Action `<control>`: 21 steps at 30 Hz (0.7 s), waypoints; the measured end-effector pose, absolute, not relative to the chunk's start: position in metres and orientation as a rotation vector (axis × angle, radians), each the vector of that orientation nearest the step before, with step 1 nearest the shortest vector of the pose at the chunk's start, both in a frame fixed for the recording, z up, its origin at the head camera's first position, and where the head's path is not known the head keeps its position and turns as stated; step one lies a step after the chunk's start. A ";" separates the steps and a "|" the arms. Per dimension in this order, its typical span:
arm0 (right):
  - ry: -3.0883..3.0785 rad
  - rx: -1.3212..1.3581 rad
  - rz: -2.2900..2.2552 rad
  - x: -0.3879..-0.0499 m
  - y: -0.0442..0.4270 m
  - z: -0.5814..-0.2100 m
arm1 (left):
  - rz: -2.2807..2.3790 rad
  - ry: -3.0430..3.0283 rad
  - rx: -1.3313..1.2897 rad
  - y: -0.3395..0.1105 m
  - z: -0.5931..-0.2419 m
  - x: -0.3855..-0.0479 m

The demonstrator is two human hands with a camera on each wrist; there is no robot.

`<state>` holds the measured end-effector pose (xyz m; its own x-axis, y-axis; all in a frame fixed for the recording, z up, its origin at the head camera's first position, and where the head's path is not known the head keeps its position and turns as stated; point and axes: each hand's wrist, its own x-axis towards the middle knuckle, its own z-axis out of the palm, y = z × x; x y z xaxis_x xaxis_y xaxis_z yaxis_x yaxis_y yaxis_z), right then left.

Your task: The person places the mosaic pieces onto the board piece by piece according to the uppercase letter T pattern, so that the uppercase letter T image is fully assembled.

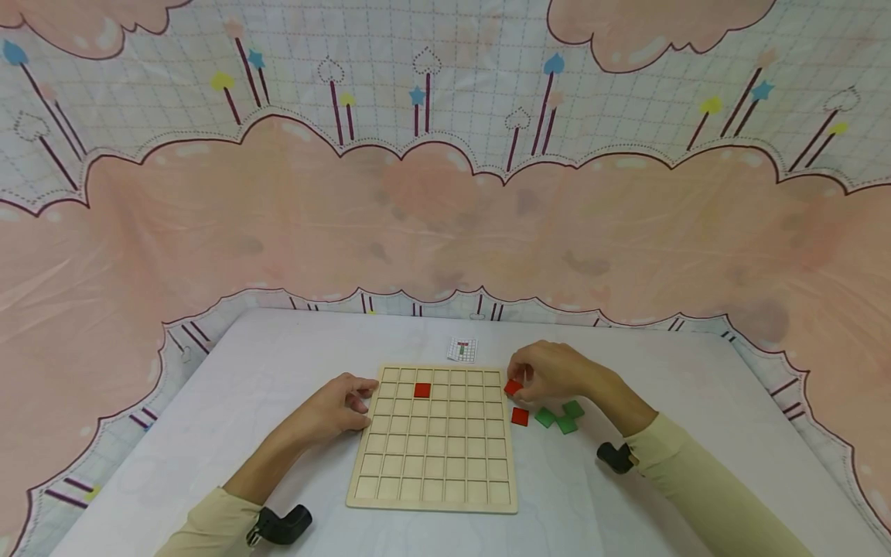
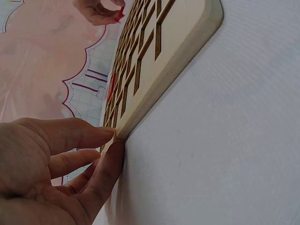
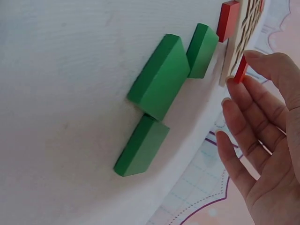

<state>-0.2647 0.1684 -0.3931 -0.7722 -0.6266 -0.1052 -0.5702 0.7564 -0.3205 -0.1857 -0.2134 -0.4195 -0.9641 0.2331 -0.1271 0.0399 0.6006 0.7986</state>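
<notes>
A wooden grid board (image 1: 431, 445) lies on the white table, with one red tile (image 1: 422, 390) in a cell of its second row. My left hand (image 1: 337, 408) touches the board's left edge, thumb and fingertips against the rim; the left wrist view shows this hand (image 2: 65, 164) too. At the board's upper right edge my right hand (image 1: 557, 373) pinches a red tile (image 1: 512, 387) between thumb and index finger. In the right wrist view this hand (image 3: 267, 122) holds the tile (image 3: 241, 69) by its edges, other fingers spread.
Another red tile (image 1: 520, 417) lies right of the board, with three green tiles (image 1: 567, 425) beside it. A small patterned card (image 1: 462, 350) lies behind the board. A printed cloth (image 1: 445, 232) hangs behind the table.
</notes>
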 end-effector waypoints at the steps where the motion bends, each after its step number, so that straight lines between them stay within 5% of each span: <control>1: 2.747 -0.945 -0.401 -0.265 0.168 -0.393 | 1.295 2.610 0.225 -0.213 -0.420 -0.186; 21: 2.692 -1.031 -0.433 -0.269 0.154 -0.385 | 1.304 2.608 0.231 -0.213 -0.419 -0.186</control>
